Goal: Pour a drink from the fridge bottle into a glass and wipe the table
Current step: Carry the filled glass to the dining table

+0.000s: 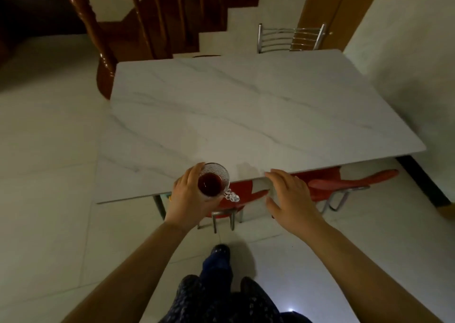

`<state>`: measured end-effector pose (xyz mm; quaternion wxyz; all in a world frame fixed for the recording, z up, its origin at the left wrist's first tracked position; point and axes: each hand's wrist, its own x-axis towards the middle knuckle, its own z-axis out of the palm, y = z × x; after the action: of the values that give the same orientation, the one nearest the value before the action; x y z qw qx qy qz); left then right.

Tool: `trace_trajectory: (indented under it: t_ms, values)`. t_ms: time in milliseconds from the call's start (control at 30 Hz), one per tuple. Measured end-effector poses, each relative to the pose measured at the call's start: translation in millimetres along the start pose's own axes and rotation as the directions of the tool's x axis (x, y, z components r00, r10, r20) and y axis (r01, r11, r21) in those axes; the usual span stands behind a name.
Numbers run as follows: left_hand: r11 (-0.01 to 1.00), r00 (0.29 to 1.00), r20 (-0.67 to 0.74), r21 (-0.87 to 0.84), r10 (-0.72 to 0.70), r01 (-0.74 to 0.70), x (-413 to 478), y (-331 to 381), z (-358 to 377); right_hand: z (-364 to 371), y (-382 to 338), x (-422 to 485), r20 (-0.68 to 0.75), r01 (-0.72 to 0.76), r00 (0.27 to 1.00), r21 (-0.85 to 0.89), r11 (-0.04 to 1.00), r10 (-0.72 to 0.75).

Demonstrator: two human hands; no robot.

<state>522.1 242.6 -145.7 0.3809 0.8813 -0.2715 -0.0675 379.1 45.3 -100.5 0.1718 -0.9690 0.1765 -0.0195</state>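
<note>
Right now your left hand (189, 194) is wrapped around a ribbed glass (213, 180), fingers curled round its far side and palm against its left wall, holding it upright at the near edge of the white marble-patterned bench (246, 106). Dark red drink (209, 184) fills the lower part of the glass, and its beaded clear handle (232, 196) sticks out toward you on the right, untouched by your fingers. From this angle you cannot tell whether the base sits on the bench or hangs just above its edge. Your right hand (290, 197) is empty, fingers spread wide and flat, palm down, with the fingertips at the bench's near edge just to the right of the glass. A faint smudge (246, 167) marks the surface between your two hands. Red chairs (344, 182) are tucked under the near side, and a metal-backed chair (290, 38) stands at the far side near a wooden staircase (147, 15).
</note>
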Motion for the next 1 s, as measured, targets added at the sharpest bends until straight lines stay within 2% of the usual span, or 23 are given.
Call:
trace_trajectory:
  t_ms: [200, 433, 667, 1000]
  values:
    - [0.998, 0.998, -0.022, 0.019, -0.061, 0.062, 80, -25, 0, 9, 5, 106, 0.088, 0.099, 0.991, -0.025, 0.995, -0.096]
    - [0.99, 0.99, -0.05, -0.041, -0.134, 0.132, 154, -46, 0, 13, 4, 194, 0.11, 0.142, 0.984, -0.004, 0.99, -0.14]
    - [0.968, 0.976, -0.03, -0.137, -0.218, 0.212, 186, -61, 12, 21, 4, 241, 0.174, 0.193, 0.966, -0.001, 0.981, -0.19]
    - [0.923, 0.942, -0.028, -0.215, -0.334, 0.321, 181, -81, 26, 28, 0, 264, 0.216, 0.256, 0.943, 0.009, 0.967, -0.252]
